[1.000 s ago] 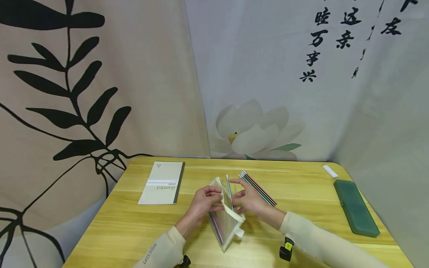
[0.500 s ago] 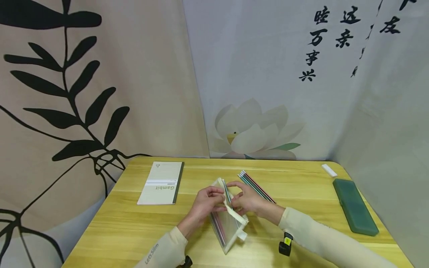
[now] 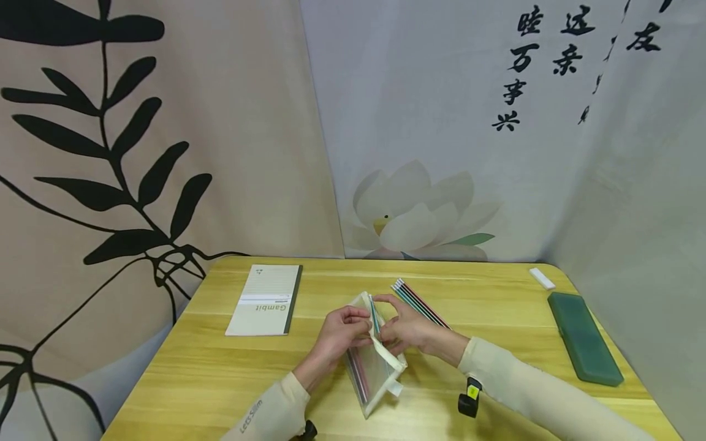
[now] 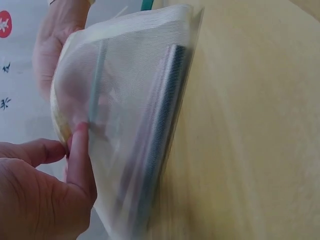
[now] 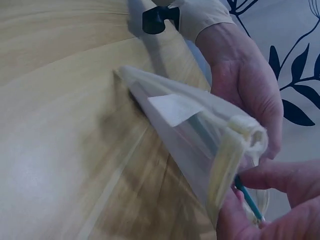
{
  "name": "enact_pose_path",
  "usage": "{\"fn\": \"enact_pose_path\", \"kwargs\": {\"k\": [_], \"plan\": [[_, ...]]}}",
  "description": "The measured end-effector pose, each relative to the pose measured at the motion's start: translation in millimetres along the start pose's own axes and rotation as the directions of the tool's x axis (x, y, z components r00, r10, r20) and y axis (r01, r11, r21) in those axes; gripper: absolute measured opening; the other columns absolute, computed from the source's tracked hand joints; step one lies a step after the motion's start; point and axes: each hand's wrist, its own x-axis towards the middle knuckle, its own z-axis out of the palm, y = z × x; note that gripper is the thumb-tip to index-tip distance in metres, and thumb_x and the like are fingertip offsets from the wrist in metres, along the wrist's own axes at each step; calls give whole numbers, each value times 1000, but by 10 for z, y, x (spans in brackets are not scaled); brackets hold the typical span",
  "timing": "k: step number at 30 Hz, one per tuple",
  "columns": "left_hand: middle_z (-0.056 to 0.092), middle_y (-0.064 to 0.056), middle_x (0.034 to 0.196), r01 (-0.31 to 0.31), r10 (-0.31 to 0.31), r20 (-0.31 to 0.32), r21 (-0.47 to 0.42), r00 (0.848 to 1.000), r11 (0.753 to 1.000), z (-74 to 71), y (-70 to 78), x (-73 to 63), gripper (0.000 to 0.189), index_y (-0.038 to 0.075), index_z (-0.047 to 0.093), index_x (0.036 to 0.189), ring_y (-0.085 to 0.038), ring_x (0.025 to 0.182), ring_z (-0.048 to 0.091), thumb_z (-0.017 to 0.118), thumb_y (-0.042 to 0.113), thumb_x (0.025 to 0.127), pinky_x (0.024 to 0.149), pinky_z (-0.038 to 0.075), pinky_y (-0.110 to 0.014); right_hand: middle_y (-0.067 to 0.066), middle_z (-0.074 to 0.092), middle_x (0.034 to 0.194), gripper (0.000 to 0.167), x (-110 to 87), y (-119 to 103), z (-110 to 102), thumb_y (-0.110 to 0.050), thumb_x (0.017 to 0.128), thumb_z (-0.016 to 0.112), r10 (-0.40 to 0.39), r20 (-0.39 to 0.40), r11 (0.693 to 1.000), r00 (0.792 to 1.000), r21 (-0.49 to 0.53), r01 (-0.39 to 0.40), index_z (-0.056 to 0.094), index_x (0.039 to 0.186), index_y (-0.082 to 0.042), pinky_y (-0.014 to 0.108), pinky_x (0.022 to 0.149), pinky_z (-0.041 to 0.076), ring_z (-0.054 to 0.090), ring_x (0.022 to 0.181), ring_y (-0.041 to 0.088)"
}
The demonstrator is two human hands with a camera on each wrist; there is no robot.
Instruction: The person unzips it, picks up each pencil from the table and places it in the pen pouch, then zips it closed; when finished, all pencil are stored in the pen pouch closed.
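Note:
A translucent mesh pencil pouch (image 3: pixel 372 380) with a cream zip edge stands tilted on the table, its mouth spread. My left hand (image 3: pixel 347 331) pinches one side of that mouth between thumb and fingers. At the other side, my right hand (image 3: pixel 408 327) has its fingers at the opening and pinches a teal pencil (image 5: pixel 247 200), most of which sits down inside the pouch. Several darker pencils (image 4: pixel 165 105) show through the mesh, lying along the pouch's bottom. A white tag (image 3: pixel 394 388) sticks out from the near corner.
Several pencils (image 3: pixel 421 303) lie side by side just behind my right hand. A notebook (image 3: pixel 263 300) rests at the back left. To the right are a dark green case (image 3: pixel 586 340) and a white eraser (image 3: pixel 543 278). Printed cloth walls border the table's back.
The teal pencil, which stuck up out of the pouch a second ago, has slid down into it. My right hand has moved slightly left with it; the left hand keeps its hold.

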Motion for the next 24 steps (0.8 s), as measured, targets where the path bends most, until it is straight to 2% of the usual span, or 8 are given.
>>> {"fn": "enact_pose_path", "kwargs": {"k": [7, 13, 24], "plan": [[67, -8, 101, -3, 3, 10, -3, 1000, 1000, -5, -13, 11, 34, -9, 63, 123, -13, 84, 69, 68, 1, 92, 78, 70, -31, 16, 65, 95, 101, 9, 18, 14, 3, 87, 70, -35, -16, 999, 999, 0, 35, 17, 168, -27, 36, 60, 67, 71, 72, 23], [65, -7, 98, -14, 15, 16, -12, 1000, 1000, 3, -35, 15, 33, -11, 62, 122, -14, 84, 68, 68, 0, 92, 79, 70, -33, 14, 66, 97, 99, -9, 38, 3, 2, 90, 70, -50, -35, 998, 998, 21, 51, 14, 167, -27, 37, 65, 69, 72, 77, 23], [65, -6, 98, -28, 28, 11, -4, 1000, 1000, 20, -23, 3, 34, -11, 62, 122, -14, 85, 67, 68, -1, 89, 79, 70, -32, 12, 70, 90, 95, -26, 35, 2, 5, 91, 66, -47, 8, 998, 999, 31, 47, 13, 165, -22, 37, 67, 69, 73, 81, 21]]}}
